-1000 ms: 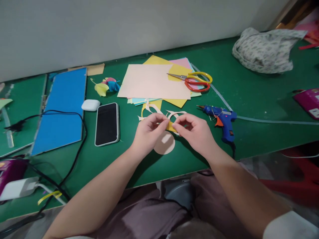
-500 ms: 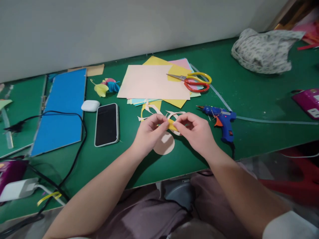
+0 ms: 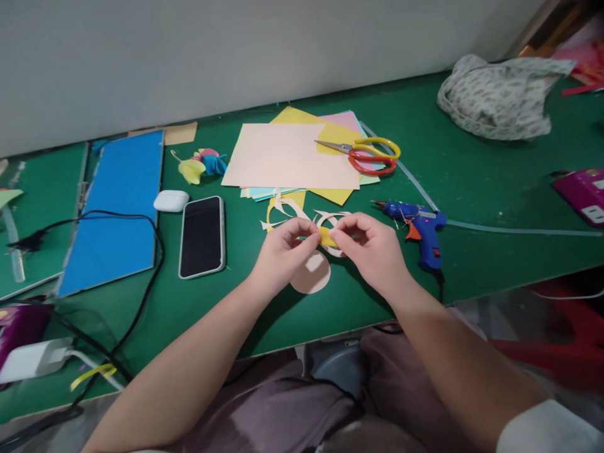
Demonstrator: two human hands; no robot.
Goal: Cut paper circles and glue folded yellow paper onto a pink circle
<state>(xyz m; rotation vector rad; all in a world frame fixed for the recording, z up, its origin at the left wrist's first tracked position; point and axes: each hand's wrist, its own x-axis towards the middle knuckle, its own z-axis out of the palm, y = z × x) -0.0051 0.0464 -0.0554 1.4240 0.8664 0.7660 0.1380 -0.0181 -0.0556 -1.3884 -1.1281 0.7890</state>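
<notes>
the left forearm (image 3: 189, 362) and right forearm (image 3: 457, 352), both bare, reach forward from the lower corners and angle inward. the left hand (image 3: 287, 251) and right hand (image 3: 370, 251) face each other, close together but apart, thumb tips pointing inward. on each, the thumb presses toward a bent index finger in a pinch, the other fingers curled behind. the left wrist (image 3: 257, 286) and right wrist (image 3: 404, 290) look nearly straight.

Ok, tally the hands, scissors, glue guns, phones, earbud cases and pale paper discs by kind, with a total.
Left hand, right hand: 2
Scissors: 1
Glue gun: 1
Phone: 1
Earbud case: 1
Pale paper disc: 1
Total: 7
</notes>
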